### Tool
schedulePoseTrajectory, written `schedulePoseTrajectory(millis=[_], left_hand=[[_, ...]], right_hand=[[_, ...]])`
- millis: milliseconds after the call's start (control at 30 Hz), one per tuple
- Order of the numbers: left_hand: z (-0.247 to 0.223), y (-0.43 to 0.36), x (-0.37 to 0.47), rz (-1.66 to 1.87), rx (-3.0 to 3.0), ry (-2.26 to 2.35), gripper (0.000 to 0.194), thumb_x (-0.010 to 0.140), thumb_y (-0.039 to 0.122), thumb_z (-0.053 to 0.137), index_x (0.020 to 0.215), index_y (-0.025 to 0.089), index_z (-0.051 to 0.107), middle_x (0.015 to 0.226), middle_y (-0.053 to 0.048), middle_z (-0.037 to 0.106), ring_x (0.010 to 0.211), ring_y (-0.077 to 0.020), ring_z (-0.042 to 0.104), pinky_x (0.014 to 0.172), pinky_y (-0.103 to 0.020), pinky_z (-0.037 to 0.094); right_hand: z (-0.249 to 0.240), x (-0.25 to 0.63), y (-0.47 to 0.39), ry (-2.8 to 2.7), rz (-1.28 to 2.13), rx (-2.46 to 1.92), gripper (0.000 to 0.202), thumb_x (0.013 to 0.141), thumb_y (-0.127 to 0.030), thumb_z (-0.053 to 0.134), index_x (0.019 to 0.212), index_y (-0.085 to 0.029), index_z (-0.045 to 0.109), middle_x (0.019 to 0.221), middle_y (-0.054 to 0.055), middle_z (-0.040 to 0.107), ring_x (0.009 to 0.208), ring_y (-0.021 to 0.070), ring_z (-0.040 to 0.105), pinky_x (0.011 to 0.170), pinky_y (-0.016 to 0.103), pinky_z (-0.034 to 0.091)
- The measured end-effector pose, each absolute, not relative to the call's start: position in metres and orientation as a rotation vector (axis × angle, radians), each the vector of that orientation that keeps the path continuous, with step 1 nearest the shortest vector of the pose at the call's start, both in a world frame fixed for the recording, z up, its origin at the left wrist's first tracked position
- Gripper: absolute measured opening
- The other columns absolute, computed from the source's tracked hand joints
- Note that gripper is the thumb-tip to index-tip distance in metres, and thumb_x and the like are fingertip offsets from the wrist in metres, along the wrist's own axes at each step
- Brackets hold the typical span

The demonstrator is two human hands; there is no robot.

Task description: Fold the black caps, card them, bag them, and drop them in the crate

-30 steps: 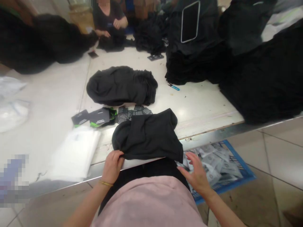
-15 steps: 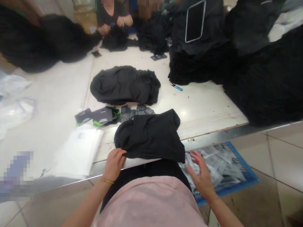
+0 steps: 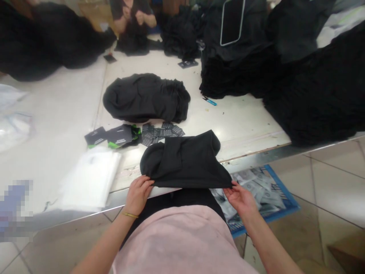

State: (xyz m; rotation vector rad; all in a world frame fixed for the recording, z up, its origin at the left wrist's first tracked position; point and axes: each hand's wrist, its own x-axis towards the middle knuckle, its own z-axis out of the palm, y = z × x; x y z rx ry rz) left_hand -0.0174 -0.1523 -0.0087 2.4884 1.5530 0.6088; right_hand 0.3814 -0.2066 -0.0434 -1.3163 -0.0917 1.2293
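A folded black garment (image 3: 194,161) lies at the table's front edge, its near side pulled straight over the edge. My left hand (image 3: 139,193) pinches its near left corner. At the near right corner, my right hand (image 3: 241,198) grips the cloth between thumb and fingers. Just beyond the garment are small dark tags (image 3: 159,133) and black cards with green edges (image 3: 119,136). A larger pile of folded black garments (image 3: 145,98) sits farther back. To the left of my left hand lies a stack of clear white bags (image 3: 88,179).
Tall black stacks (image 3: 319,87) fill the right side, and a phone (image 3: 232,22) rests on one stack. Small blue thread snips (image 3: 210,101) lie mid-table. A blue-rimmed bin (image 3: 281,186) of packets stands below the edge. Across the table, a person (image 3: 132,15) handles black cloth.
My right hand has closed on the garment's right corner and drawn it out to the right, so the near edge is now straight. My left hand stays at its corner.
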Motion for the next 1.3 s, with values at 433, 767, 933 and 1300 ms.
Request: schedulePoseTrajectory(millis=[433, 767, 933, 1300], left_hand=[[-0.001, -0.154, -0.026, 0.782, 2.416, 1.558, 0.017, 0.084, 0.024, 0.05, 0.095, 0.021, 0.062, 0.111, -0.008, 0.057, 0.108, -0.0224, 0.05, 0.094, -0.043, 0.044], [0.053, -0.165, -0.019, 0.97, 2.26, 1.659, 0.017, 0.087, 0.029, 0.044, 0.09, 0.022, 0.06, 0.087, -0.003, 0.065, 0.09, -0.0174, 0.059, 0.084, -0.033, 0.047], [0.049, -0.118, -0.007, 0.637, 1.848, 1.864, 0.031, 0.089, 0.04, 0.034, 0.081, 0.02, 0.057, 0.07, -0.001, 0.061, 0.067, -0.016, 0.058, 0.064, -0.027, 0.044], [0.038, -0.112, -0.013, 0.628, 1.706, 1.919, 0.029, 0.084, 0.044, 0.043, 0.098, 0.02, 0.055, 0.06, 0.003, 0.056, 0.058, -0.0136, 0.055, 0.057, -0.023, 0.039]], right_hand=[[-0.028, 0.339, -0.242, -1.708, 0.243, -1.72, 0.035, 0.075, -0.026, 0.061, 0.109, -0.021, 0.058, 0.138, 0.012, 0.039, 0.128, 0.0318, 0.033, 0.101, 0.055, 0.031], [0.077, 0.372, -0.184, -1.457, 0.329, -1.764, 0.018, 0.077, -0.038, 0.054, 0.084, -0.024, 0.062, 0.079, 0.004, 0.066, 0.074, 0.0207, 0.062, 0.072, 0.035, 0.049], [0.061, 0.366, -0.088, -1.41, 0.555, -1.915, 0.041, 0.064, -0.044, 0.065, 0.095, -0.018, 0.062, 0.07, 0.004, 0.063, 0.062, 0.0197, 0.058, 0.065, 0.037, 0.049], [0.019, 0.337, -0.118, -2.329, 0.155, -1.446, 0.044, 0.083, -0.035, 0.05, 0.126, -0.024, 0.048, 0.134, 0.01, 0.047, 0.125, 0.0284, 0.038, 0.101, 0.049, 0.031]])
